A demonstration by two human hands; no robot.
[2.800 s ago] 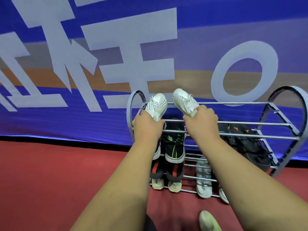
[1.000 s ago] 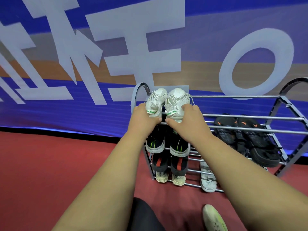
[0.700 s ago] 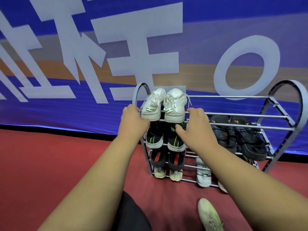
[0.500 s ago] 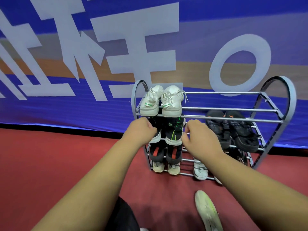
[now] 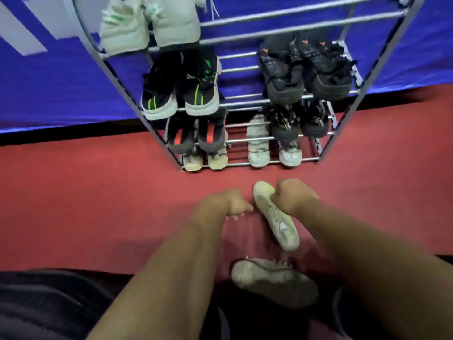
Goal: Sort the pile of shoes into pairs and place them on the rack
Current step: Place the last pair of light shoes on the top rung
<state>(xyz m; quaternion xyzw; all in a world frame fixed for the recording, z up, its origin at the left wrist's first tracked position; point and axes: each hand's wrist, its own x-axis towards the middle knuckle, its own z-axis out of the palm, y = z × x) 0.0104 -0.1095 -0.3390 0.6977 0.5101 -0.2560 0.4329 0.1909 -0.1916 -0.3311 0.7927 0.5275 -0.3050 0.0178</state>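
Right hand [image 5: 294, 200] gripping pale shoe [image 5: 279, 224] lying lengthwise toward rack [image 5: 306, 26], left hand [image 5: 232, 204] curled, empty, beside it

Metal rack [image 5: 301, 27] stands on red floor [image 5: 73, 192], two pale shoes [image 5: 282, 224] before it.

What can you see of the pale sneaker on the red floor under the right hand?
The pale yellow-green sneaker lies with its upper facing up on the red floor before the shoe rack, angled, one end toward the rack. Its upper looks like soft fabric with pale laces. The right hand grips its far end. Blur hides finer detail.
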